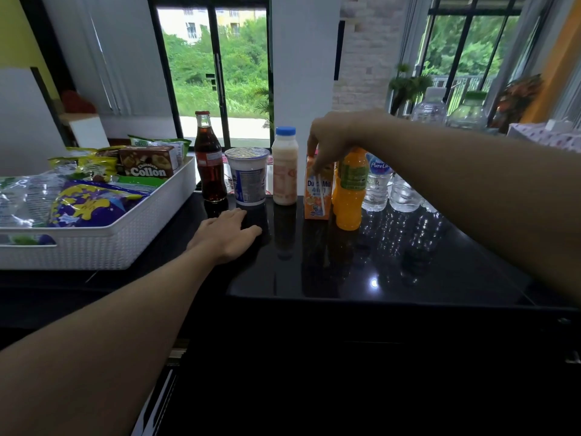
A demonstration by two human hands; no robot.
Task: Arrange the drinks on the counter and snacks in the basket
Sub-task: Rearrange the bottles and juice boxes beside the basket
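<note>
Drinks stand in a row on the black counter (408,272): a cola bottle (210,165), a white foil-lidded cup (248,176), a pale milk bottle with a blue cap (285,171), an orange milk carton (317,196), an orange juice bottle (349,196) and a small water bottle (377,184). My right hand (333,140) grips the top of the orange carton from above. My left hand (226,237) rests flat on the counter in front of the cup. At the left, a white basket (151,221) holds a brown Collon box (147,162) and several snack bags.
More clear water bottles (430,108) stand behind my right arm at the back right, beside a dotted white box (547,140). A second clear bottle (404,195) stands right of the small water bottle. Windows and a white pillar lie beyond the counter.
</note>
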